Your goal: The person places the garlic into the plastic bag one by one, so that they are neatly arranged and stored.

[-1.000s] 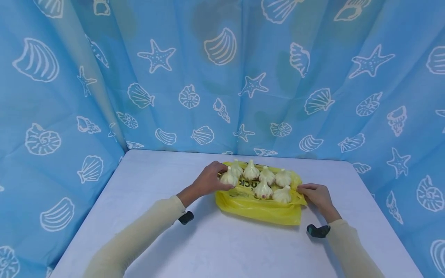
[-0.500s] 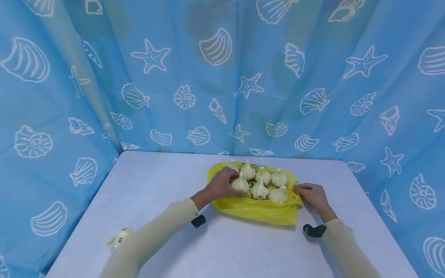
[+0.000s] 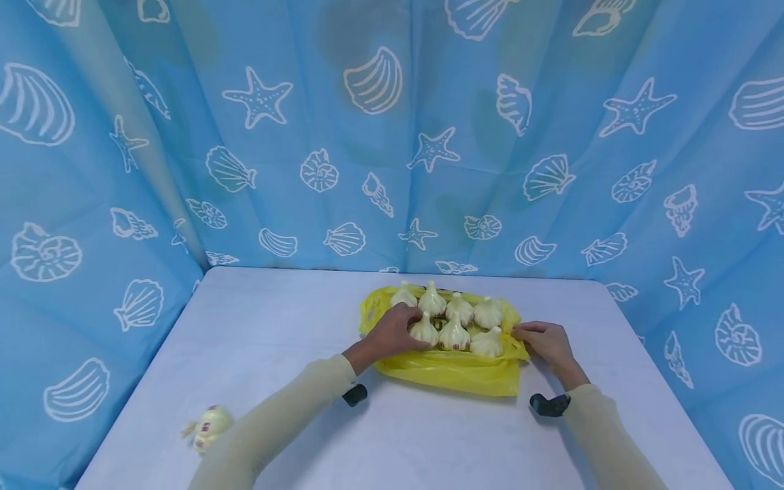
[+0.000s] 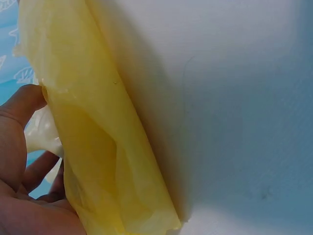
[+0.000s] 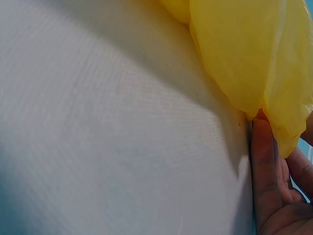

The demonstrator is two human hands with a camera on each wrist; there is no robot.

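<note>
Several white garlic bulbs (image 3: 487, 313) sit in two rows on a yellow plastic bag (image 3: 450, 376), which has dark print on it. My left hand (image 3: 392, 331) holds the left bulb of the front row (image 3: 424, 331) between thumb and fingers, close beside its neighbour (image 3: 454, 333). In the left wrist view, the bag's side (image 4: 105, 142) covers part of that bulb (image 4: 43, 131). At the bag's right end, my right hand (image 3: 547, 342) pinches a gathered edge of the plastic; the right wrist view shows the yellow plastic (image 5: 244, 58) between its fingers.
Loose garlic (image 3: 213, 423) lies on the white table (image 3: 288, 306) at the front left, partly behind the left sleeve (image 3: 275, 422). A blue curtain (image 3: 367, 156) with shell prints encloses the back and sides.
My left hand has moved right and nearer with its garlic bulb, up to the front row. The right hand keeps its pinch on the bag. Loose garlic at front left has come into view.
</note>
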